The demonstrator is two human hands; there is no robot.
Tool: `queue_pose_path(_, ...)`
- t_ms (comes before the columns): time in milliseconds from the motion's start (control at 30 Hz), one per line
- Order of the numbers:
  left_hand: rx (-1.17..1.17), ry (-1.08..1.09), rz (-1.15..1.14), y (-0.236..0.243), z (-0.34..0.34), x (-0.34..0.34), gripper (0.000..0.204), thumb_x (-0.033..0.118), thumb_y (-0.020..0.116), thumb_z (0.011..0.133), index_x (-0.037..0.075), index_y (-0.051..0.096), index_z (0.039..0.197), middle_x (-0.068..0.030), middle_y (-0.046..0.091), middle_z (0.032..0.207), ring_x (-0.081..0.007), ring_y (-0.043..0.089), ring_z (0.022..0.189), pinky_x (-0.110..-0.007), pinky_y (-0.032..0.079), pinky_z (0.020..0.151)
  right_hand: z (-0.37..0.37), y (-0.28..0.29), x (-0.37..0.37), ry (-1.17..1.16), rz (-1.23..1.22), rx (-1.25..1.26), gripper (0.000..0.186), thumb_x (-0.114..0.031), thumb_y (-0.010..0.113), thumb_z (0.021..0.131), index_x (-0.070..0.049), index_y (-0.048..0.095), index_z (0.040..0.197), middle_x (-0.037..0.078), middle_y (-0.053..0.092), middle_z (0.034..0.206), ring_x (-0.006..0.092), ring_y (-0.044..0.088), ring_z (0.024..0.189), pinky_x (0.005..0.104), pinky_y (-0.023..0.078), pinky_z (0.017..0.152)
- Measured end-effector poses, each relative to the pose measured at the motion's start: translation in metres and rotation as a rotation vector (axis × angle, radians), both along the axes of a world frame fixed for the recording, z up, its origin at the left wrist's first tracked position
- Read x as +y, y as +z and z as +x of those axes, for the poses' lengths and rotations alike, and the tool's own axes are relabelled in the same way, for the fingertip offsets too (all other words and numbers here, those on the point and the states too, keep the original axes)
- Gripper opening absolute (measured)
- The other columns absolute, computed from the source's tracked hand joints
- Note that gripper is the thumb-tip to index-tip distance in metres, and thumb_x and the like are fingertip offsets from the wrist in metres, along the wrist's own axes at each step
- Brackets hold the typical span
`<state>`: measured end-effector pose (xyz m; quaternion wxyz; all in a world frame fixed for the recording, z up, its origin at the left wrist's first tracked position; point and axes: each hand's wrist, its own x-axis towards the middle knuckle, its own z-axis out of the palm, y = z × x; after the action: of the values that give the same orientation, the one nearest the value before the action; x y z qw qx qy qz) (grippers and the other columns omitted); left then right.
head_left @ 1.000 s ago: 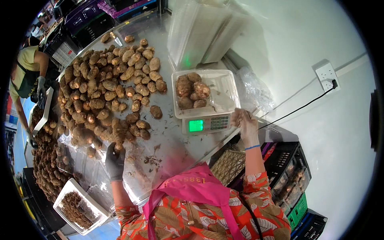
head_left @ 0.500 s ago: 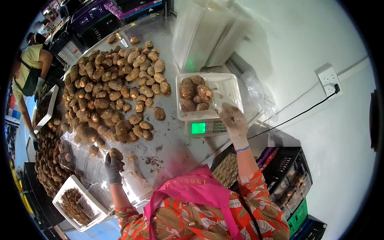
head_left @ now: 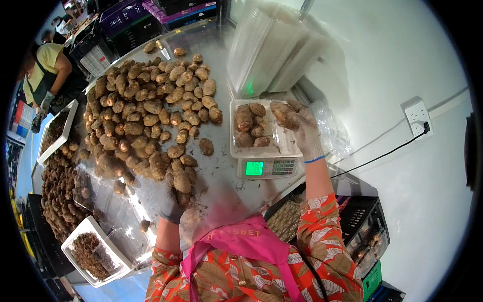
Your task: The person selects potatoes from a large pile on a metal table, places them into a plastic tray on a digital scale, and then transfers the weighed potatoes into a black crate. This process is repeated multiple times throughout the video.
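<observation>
My right hand (head_left: pixel 308 133), in a pale glove, grips a brown taro (head_left: pixel 283 115) above the right half of a clear plastic tray (head_left: pixel 274 149). Several taros (head_left: pixel 244 120) lie in that tray's left half. Under the tray sits a weighing scale (head_left: pixel 275 169) with a lit green display. My left hand (head_left: pixel 172 204), in a grey glove, is closed around a taro (head_left: pixel 181 182) at the near edge of a big taro heap (head_left: pixel 133 128); its fingertips are partly hidden.
Tall stacks of clear trays (head_left: pixel 261 45) stand behind the scale, beside a crumpled plastic bag (head_left: pixel 332 133). A white bin (head_left: pixel 121 267) with brown scraps is at lower left. A power cord (head_left: pixel 372 163) runs to the wall socket. A co-worker (head_left: pixel 53 65) stands far left.
My right hand has risen slightly, now with a taro plainly in it. My left hand has moved right to the heap's near edge; a small taro now lies where it was.
</observation>
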<state>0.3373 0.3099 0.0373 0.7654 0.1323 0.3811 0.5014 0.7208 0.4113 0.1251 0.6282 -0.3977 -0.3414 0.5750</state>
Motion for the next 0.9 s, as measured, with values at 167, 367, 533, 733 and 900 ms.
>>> queue_pose_path(167, -0.334, -0.037, -0.094, -0.009, 0.017, 0.013, 0.054, 0.058, 0.041, 0.095, 0.012, 0.053, 0.121, -0.0051, 0.064, 0.096, -0.0194, 0.063, 0.076, -0.032, 0.049, 0.050, 0.000, -0.021, -0.002, -0.125, 0.049, -0.416, 0.046, -0.004, 0.057, 0.085, 0.007, 0.047, 0.129, 0.017, 0.059, 0.118, 0.0235, 0.061, 0.104, 0.0314, 0.051, 0.086)
queue_pose_path(367, -0.130, -0.090, -0.135, -0.006, 0.044, 0.035, 0.060, 0.064, 0.042, 0.091, 0.013, 0.055, 0.119, -0.0067, 0.065, 0.094, -0.0196, 0.061, 0.067, -0.029, 0.047, 0.047, -0.002, -0.041, 0.006, -0.075, -0.039, 0.233, 0.038, -0.006, 0.060, 0.087, 0.001, 0.054, 0.124, 0.009, 0.062, 0.107, 0.0175, 0.060, 0.098, 0.0287, 0.052, 0.084)
queue_pose_path(533, -0.165, -0.150, -0.136, -0.009, 0.065, 0.055, 0.051, 0.057, 0.045, 0.094, 0.011, 0.054, 0.117, -0.0066, 0.064, 0.098, -0.0192, 0.062, 0.075, -0.033, 0.052, 0.056, -0.053, -0.044, -0.001, -0.311, -0.063, -0.196, 0.027, -0.018, 0.061, 0.092, -0.004, 0.060, 0.114, 0.006, 0.064, 0.100, 0.0140, 0.061, 0.090, 0.0293, 0.054, 0.076)
queue_pose_path(733, -0.195, -0.003, -0.087, -0.036, 0.066, 0.034, 0.051, 0.052, 0.048, 0.095, 0.004, 0.054, 0.111, -0.0099, 0.060, 0.099, -0.0194, 0.060, 0.082, -0.032, 0.052, 0.066, -0.101, -0.066, -0.027, -0.366, 0.574, -1.083, 0.022, -0.011, 0.062, 0.090, -0.002, 0.059, 0.110, 0.007, 0.063, 0.105, 0.0200, 0.059, 0.101, 0.0343, 0.046, 0.092)
queue_pose_path(900, 0.491, -0.069, 0.176, -0.032, 0.063, 0.004, 0.040, 0.038, 0.049, 0.098, 0.001, 0.054, 0.113, -0.0069, 0.060, 0.095, -0.0136, 0.057, 0.080, -0.028, 0.049, 0.071, -0.041, -0.050, 0.001, -0.312, 0.339, -1.180, 0.023, -0.011, 0.065, 0.082, -0.006, 0.062, 0.104, 0.011, 0.063, 0.104, 0.0276, 0.061, 0.096, 0.0356, 0.050, 0.084)
